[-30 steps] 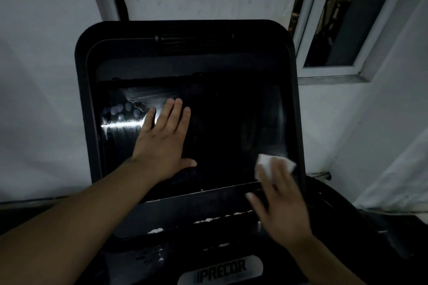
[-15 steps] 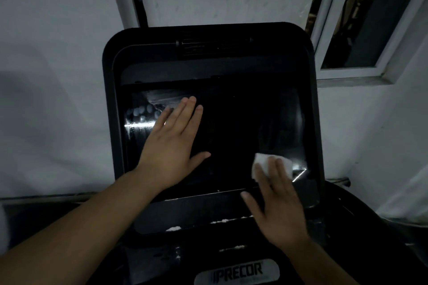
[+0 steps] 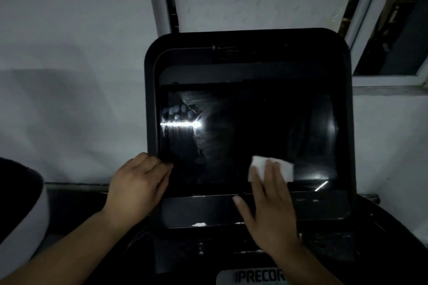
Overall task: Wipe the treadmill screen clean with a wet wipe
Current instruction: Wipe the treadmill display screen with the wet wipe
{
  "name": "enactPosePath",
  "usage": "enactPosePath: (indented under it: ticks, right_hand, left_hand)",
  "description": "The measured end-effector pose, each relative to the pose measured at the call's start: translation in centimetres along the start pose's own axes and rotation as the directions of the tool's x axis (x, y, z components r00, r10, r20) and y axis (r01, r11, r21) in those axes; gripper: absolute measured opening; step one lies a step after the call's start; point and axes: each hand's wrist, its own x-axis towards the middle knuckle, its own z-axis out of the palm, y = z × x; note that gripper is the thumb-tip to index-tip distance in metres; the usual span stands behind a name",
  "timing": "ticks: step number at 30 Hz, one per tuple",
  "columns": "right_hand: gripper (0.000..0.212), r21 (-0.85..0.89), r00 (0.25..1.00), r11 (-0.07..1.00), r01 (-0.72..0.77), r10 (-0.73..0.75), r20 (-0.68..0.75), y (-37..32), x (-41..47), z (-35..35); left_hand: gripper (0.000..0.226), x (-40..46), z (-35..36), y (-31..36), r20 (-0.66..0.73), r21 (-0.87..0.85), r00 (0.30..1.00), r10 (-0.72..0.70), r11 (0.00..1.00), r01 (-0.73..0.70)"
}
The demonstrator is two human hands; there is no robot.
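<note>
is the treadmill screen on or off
Off: the black glass treadmill screen is dark, showing only a reflected light streak.

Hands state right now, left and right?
Left hand: fingers curled at the console's left edge; grip cannot be told.
Right hand: open, straight fingers pressing the wet wipe on the screen.

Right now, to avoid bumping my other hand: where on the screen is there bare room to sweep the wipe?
Free: the screen above both hands, and the lower strip between left hand and wet wipe. Crowded: lower right, under the right hand.
</note>
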Motion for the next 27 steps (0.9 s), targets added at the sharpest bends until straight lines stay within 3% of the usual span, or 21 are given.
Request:
enactPosePath:
  ticks: [3,5,8,10,15,18,23,27]
  right_hand:
    - [0.08,-0.035,0.962,0.965,0.261,-0.257,0.087,-3.3,-0.7,1.2]
    - [0.079,-0.079,0.948,0.948,0.308,-0.299,0.11,-4.0,-0.1,1.2]
    - [0.076,-0.089,0.945,0.946,0.313,-0.3,0.132,-5.0,1.2,1.2]
    - [0.075,-0.079,0.94,0.942,0.325,-0.313,0.137,-6.1,2.6,1.1]
    - [0.075,-0.067,0.966,0.967,0.246,-0.238,0.105,-9.1,9.1,0.3]
    - [0.076,-0.027,0.979,0.985,0.173,-0.168,0.114,-10.6,8.4,0.6]
    - [0.071,-0.002,0.959,0.971,0.238,-0.235,0.158,-11.6,1.3,2.3]
    - [0.072,0.023,0.964,0.971,0.236,-0.237,0.123,-13.2,5.8,1.8]
  left_hand:
    - [0.034,-0.9,0.0,-1.2,0.042,0.052,0.999,-0.01,0.999,0.008]
    - [0.053,-1.8,0.2,-2.0,0.12,0.083,0.992,-0.041,0.996,0.031]
    - [0.08,-3.0,0.6,-3.1,0.294,0.148,0.952,-0.089,0.988,0.047]
    - [0.086,-3.4,0.8,-3.4,0.357,0.169,0.928,-0.105,0.984,0.046]
    - [0.106,-3.3,0.7,-3.2,0.378,0.17,0.916,-0.135,0.983,0.074]
    - [0.11,-3.2,0.6,-3.0,0.375,0.161,0.916,-0.141,0.983,0.086]
    - [0.112,-3.3,0.9,-3.3,0.39,0.158,0.91,-0.138,0.984,0.081]
    - [0.113,-3.4,1.0,-3.3,0.392,0.135,0.909,-0.145,0.986,0.099]
